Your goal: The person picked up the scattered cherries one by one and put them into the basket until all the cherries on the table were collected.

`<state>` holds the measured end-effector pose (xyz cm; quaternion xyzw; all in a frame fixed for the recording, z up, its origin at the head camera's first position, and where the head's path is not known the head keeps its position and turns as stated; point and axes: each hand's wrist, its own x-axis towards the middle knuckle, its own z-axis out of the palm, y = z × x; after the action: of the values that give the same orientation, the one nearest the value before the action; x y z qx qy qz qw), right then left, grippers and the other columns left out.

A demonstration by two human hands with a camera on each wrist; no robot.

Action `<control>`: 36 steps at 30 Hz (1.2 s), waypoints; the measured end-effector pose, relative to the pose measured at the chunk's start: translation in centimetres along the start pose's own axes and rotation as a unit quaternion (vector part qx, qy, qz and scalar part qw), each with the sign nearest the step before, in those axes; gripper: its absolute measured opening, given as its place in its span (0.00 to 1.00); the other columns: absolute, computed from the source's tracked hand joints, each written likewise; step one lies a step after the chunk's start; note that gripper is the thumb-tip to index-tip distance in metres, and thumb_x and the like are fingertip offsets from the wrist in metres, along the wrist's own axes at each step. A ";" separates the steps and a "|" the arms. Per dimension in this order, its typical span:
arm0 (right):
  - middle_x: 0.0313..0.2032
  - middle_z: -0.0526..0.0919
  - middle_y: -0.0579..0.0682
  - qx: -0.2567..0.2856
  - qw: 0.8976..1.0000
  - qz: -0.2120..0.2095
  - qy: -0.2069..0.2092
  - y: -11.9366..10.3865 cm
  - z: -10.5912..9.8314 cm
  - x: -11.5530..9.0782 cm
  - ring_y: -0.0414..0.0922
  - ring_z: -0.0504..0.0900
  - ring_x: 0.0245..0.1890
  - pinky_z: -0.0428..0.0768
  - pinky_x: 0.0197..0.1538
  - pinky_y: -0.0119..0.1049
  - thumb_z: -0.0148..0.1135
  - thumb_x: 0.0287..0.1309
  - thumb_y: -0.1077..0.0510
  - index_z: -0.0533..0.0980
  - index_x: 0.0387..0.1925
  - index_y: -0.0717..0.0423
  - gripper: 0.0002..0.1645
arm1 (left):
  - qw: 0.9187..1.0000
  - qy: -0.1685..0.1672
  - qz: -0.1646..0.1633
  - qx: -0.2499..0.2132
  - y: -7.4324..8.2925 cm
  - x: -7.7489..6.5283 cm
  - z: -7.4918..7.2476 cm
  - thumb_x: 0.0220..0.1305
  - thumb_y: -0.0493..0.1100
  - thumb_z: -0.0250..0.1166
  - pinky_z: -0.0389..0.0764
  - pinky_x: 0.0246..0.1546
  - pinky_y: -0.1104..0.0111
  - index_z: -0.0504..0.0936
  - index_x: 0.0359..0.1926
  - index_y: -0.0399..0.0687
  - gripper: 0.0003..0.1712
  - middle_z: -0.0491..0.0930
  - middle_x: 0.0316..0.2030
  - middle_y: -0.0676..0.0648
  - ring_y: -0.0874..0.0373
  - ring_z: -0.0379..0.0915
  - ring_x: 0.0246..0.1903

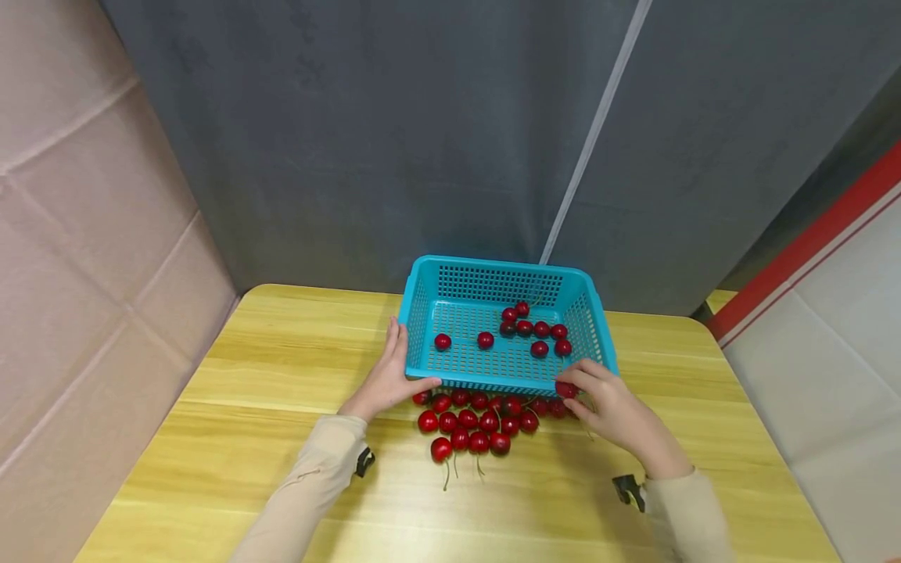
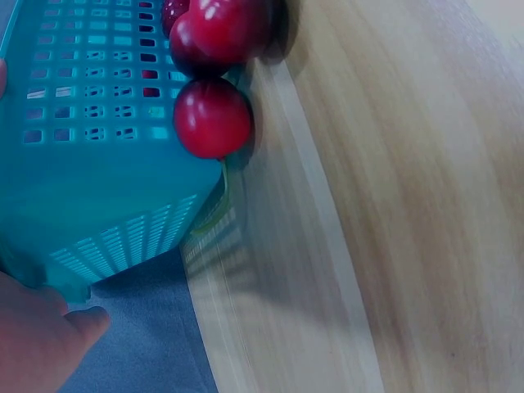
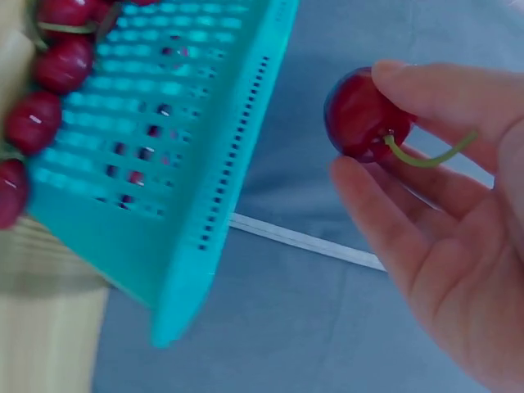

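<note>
A turquoise plastic basket (image 1: 493, 270) with perforated walls stands on the table, several red cherries (image 1: 524, 328) scattered over its floor. My left hand (image 1: 392, 374) rests against the basket's left end, thumb along the near rim and fingers at the side wall. At the near right corner, my right hand (image 1: 608, 403) pinches a cherry (image 3: 360, 115) between thumb and fingertips; its green stem shows in the right wrist view. Many more cherries (image 1: 468, 420) lie in a cluster on the table along the basket's near side, some with stems.
Yellow wood-grain table (image 1: 232, 438) extends to both sides and in front. A dark grey curtain (image 1: 352, 141) hangs behind it. On the left stands a pale padded wall (image 1: 91, 234), on the right a white panel with a red edge (image 1: 809, 242).
</note>
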<state>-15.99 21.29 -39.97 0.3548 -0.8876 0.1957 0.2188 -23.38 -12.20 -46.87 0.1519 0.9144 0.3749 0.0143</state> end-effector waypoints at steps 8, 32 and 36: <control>0.35 0.77 0.52 0.004 0.998 0.005 -0.059 1.9 -1.2 4.1 0.44 0.74 0.33 0.80 0.32 0.35 0.70 0.39 0.69 0.78 0.37 0.62 0.17 | 1.000 -0.001 -0.006 -0.001 0.1 0.0 -0.1 0.43 0.69 0.65 0.56 0.62 0.52 0.32 0.69 0.41 0.69 0.19 0.69 0.49 0.48 0.27 0.69; 0.42 0.78 0.63 0.028 0.951 0.197 -0.237 12.2 2.7 12.0 0.53 0.74 0.39 0.78 0.42 0.46 0.58 0.51 0.69 0.75 0.46 0.70 0.18 | 1.000 -0.005 -0.013 -0.001 0.3 0.0 0.1 0.45 0.64 0.67 0.58 0.61 0.51 0.31 0.69 0.42 0.67 0.19 0.69 0.50 0.48 0.27 0.69; 0.45 0.78 0.64 0.043 0.939 0.220 -0.260 12.7 3.5 12.4 0.53 0.74 0.39 0.78 0.41 0.45 0.57 0.51 0.69 0.75 0.46 0.69 0.18 | 1.000 -0.005 -0.010 -0.001 0.3 -0.1 0.1 0.45 0.64 0.67 0.58 0.61 0.51 0.32 0.69 0.41 0.67 0.19 0.69 0.49 0.48 0.27 0.69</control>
<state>-34.08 21.30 -38.78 0.1981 -0.9603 0.1778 -0.0834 -23.22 -11.99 -46.73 0.1445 0.9156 0.3745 0.0230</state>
